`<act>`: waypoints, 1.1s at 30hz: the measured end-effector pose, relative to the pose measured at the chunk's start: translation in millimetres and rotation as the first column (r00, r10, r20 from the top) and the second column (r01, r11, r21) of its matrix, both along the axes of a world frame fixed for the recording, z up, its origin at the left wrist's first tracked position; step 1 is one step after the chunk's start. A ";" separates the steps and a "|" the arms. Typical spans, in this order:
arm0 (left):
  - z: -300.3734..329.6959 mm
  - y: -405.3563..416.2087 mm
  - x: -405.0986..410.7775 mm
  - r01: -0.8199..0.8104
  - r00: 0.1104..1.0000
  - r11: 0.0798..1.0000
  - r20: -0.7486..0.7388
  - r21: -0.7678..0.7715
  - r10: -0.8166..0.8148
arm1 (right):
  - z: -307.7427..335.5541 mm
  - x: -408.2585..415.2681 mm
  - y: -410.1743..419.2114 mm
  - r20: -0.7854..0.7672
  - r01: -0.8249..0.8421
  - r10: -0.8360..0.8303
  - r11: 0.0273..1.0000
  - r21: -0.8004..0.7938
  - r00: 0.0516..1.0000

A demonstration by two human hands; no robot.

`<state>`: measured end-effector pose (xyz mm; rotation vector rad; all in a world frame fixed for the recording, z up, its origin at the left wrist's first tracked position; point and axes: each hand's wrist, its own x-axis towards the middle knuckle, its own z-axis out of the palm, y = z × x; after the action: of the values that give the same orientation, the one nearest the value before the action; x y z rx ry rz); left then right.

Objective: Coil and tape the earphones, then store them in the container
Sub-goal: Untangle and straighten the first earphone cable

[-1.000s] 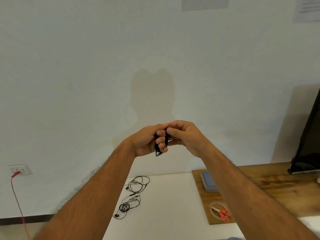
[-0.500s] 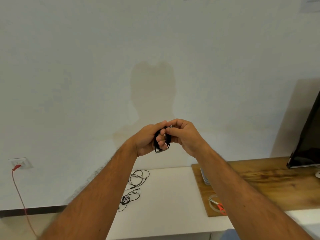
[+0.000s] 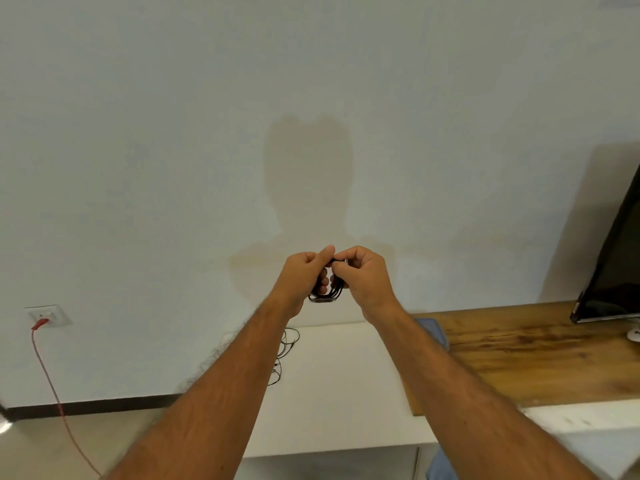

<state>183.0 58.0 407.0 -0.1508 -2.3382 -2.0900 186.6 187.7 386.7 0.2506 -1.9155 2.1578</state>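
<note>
Coiling looks nearly done: left hand (image 3: 300,277) grips black earphone coil (image 3: 327,295), right hand (image 3: 363,277) pinches its top; taping and storing judged still left.

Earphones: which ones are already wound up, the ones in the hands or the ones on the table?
The black earphones held up between the left hand and right hand are coiled. The earphones on the white table lie loose and tangled.
</note>
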 end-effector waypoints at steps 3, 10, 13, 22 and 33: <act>-9.2 0.6 4.2 -0.038 0.999 0.998 -0.027 -0.042 0.037 | -9.0 0.7 7.2 0.043 0.011 -0.012 1.000 0.025 0.999; -40.3 -8.6 12.2 0.028 1.000 0.948 0.005 -0.318 -0.028 | -37.7 11.1 24.5 0.180 -0.065 0.052 0.996 0.065 0.982; -58.9 -8.5 7.3 -0.023 0.998 0.828 -0.065 -0.561 -0.016 | -59.7 9.0 24.5 0.228 -0.074 0.045 0.990 0.122 0.973; -153.9 -5.7 -16.8 0.012 0.998 0.584 -0.025 -0.812 -0.056 | -150.1 -14.5 23.1 0.417 -0.155 0.033 0.952 0.262 0.908; -313.1 21.2 -70.2 0.120 0.992 0.435 0.121 -0.892 -0.025 | -307.8 -68.8 36.3 0.521 -0.183 -0.119 0.852 0.491 0.845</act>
<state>112.8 79.2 93.8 -0.1435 -3.2623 -0.5684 117.8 224.1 78.9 -0.2748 -2.8266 1.7834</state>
